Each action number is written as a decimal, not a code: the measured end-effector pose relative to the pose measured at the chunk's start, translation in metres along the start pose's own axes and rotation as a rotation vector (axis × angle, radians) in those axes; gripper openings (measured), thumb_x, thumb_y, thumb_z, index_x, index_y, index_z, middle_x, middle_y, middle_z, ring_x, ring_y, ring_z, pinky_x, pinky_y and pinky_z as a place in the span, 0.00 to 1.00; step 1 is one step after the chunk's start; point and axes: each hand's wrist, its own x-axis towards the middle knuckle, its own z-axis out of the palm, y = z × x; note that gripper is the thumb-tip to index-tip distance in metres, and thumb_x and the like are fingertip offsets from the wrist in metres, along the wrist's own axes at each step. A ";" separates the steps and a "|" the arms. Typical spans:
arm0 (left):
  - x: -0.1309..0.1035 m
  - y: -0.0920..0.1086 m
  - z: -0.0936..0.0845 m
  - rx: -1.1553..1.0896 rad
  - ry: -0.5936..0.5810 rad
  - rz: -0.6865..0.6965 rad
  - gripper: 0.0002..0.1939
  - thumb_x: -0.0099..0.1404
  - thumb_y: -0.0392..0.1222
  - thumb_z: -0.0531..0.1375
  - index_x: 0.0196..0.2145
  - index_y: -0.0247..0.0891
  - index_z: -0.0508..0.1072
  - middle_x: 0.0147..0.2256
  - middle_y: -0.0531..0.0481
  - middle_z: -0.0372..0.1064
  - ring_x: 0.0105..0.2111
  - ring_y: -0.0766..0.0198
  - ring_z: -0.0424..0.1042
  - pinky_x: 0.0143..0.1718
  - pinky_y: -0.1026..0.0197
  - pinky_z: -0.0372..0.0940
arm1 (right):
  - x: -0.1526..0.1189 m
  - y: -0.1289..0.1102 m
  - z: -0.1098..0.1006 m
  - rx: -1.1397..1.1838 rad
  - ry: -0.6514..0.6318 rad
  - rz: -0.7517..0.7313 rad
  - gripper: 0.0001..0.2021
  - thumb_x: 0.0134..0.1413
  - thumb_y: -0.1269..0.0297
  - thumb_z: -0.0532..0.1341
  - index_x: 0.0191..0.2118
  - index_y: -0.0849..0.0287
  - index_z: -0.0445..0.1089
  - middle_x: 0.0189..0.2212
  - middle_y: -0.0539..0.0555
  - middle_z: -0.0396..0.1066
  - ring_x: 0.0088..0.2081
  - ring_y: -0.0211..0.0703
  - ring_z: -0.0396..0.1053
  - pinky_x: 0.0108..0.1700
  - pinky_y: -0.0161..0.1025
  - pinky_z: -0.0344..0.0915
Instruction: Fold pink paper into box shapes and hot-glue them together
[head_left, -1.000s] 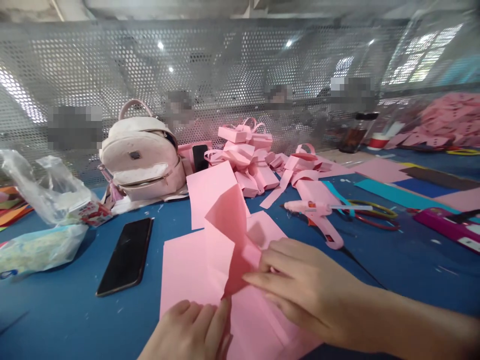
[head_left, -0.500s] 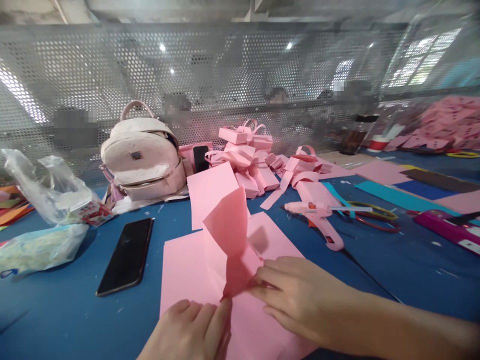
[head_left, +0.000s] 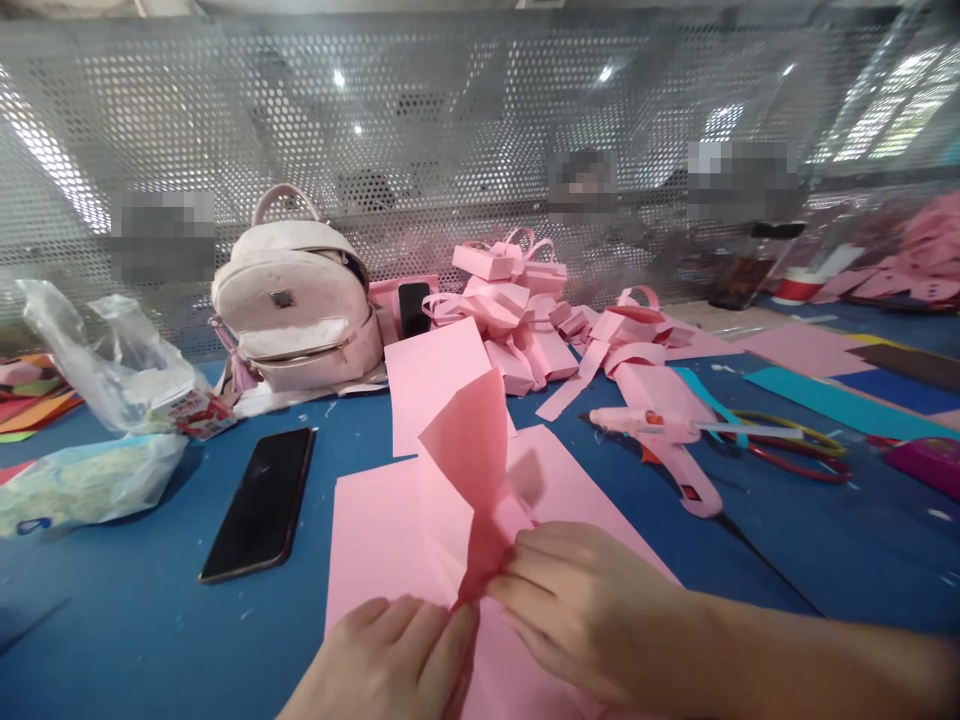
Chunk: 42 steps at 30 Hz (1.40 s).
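Observation:
A folded piece of pink paper [head_left: 469, 450] stands up from the pink sheets [head_left: 371, 520] on the blue table. My left hand [head_left: 397, 655] pinches its lower edge at the near side, thumb and fingers pressed together. From the right, my right hand [head_left: 577, 600] grips the same folded paper near its bottom corner, fingers closed. The fingertips of both hands are close together. Another pink sheet [head_left: 431, 385] lies behind the folded piece. The far parts of the fold inside my left hand are hidden.
A black phone [head_left: 259, 505] lies left, near plastic bags [head_left: 97, 480] and a pale backpack [head_left: 296, 310]. Behind are pink paper baskets [head_left: 510, 310]. A pink glue gun [head_left: 675, 440], scissors [head_left: 795, 455] and coloured strips [head_left: 847, 400] lie right.
The view has shifted slightly, so most things sit further right in it. My right hand has moved a little closer to my left hand, still on the folded paper.

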 end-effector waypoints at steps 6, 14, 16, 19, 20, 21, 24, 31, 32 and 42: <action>0.009 -0.005 0.001 -0.004 0.094 -0.008 0.13 0.68 0.26 0.51 0.37 0.35 0.74 0.23 0.52 0.72 0.18 0.60 0.72 0.18 0.59 0.67 | 0.010 0.005 0.023 0.012 0.109 -0.053 0.11 0.65 0.73 0.55 0.33 0.59 0.71 0.29 0.52 0.72 0.32 0.45 0.64 0.31 0.45 0.58; 0.006 -0.017 0.000 -0.107 0.146 0.101 0.07 0.70 0.29 0.59 0.37 0.37 0.76 0.30 0.53 0.78 0.31 0.63 0.80 0.38 0.59 0.77 | 0.007 0.006 0.023 0.135 0.014 0.059 0.11 0.66 0.61 0.60 0.33 0.59 0.73 0.35 0.55 0.75 0.35 0.47 0.69 0.35 0.45 0.65; 0.005 -0.020 -0.005 -0.088 0.148 0.131 0.05 0.69 0.31 0.61 0.39 0.36 0.77 0.30 0.53 0.78 0.32 0.63 0.80 0.39 0.60 0.77 | 0.008 0.006 0.024 0.144 0.007 0.060 0.12 0.67 0.61 0.59 0.33 0.59 0.74 0.34 0.55 0.74 0.35 0.46 0.69 0.36 0.44 0.65; 0.009 -0.021 -0.014 -0.049 0.110 0.190 0.07 0.71 0.30 0.59 0.40 0.35 0.77 0.29 0.53 0.77 0.33 0.64 0.79 0.36 0.61 0.75 | 0.011 0.005 0.024 0.140 0.004 0.074 0.12 0.69 0.62 0.57 0.35 0.59 0.74 0.34 0.55 0.74 0.34 0.45 0.68 0.36 0.42 0.63; 0.011 -0.021 -0.017 -0.049 0.085 0.211 0.09 0.73 0.29 0.56 0.39 0.35 0.76 0.28 0.53 0.77 0.31 0.64 0.78 0.34 0.61 0.74 | 0.012 0.005 0.023 0.139 -0.014 0.077 0.12 0.68 0.62 0.58 0.35 0.59 0.75 0.34 0.55 0.74 0.34 0.45 0.67 0.36 0.42 0.62; 0.013 -0.021 -0.019 -0.054 0.077 0.217 0.13 0.74 0.28 0.53 0.38 0.36 0.76 0.27 0.53 0.76 0.29 0.64 0.76 0.32 0.60 0.73 | 0.014 0.004 0.021 0.140 -0.045 0.075 0.11 0.67 0.62 0.59 0.35 0.59 0.75 0.34 0.55 0.74 0.35 0.45 0.67 0.36 0.41 0.62; 0.020 -0.020 -0.018 -0.066 0.139 0.186 0.19 0.75 0.27 0.44 0.34 0.35 0.72 0.24 0.51 0.70 0.21 0.63 0.67 0.26 0.57 0.66 | 0.017 0.002 0.013 0.152 -0.170 0.083 0.07 0.61 0.64 0.63 0.34 0.61 0.75 0.33 0.55 0.73 0.34 0.46 0.68 0.35 0.41 0.61; 0.032 -0.021 0.001 -0.347 0.231 -0.144 0.03 0.73 0.36 0.53 0.42 0.36 0.65 0.34 0.46 0.70 0.33 0.59 0.68 0.33 0.57 0.67 | 0.017 0.001 -0.017 0.397 -0.121 0.266 0.13 0.70 0.64 0.57 0.38 0.62 0.78 0.37 0.55 0.73 0.38 0.44 0.72 0.42 0.39 0.66; 0.033 -0.022 0.002 -0.386 0.256 -0.182 0.02 0.72 0.37 0.55 0.42 0.36 0.65 0.35 0.46 0.69 0.34 0.59 0.68 0.34 0.57 0.68 | 0.017 0.001 -0.021 0.452 -0.102 0.293 0.13 0.70 0.64 0.57 0.39 0.61 0.79 0.39 0.55 0.74 0.40 0.43 0.72 0.43 0.38 0.67; 0.051 -0.027 0.002 -0.290 0.351 -0.241 0.08 0.72 0.42 0.61 0.44 0.40 0.65 0.41 0.45 0.68 0.42 0.55 0.69 0.43 0.54 0.65 | 0.021 0.017 -0.041 0.550 -0.014 0.322 0.15 0.51 0.83 0.61 0.37 0.60 0.80 0.33 0.52 0.78 0.36 0.41 0.74 0.39 0.35 0.64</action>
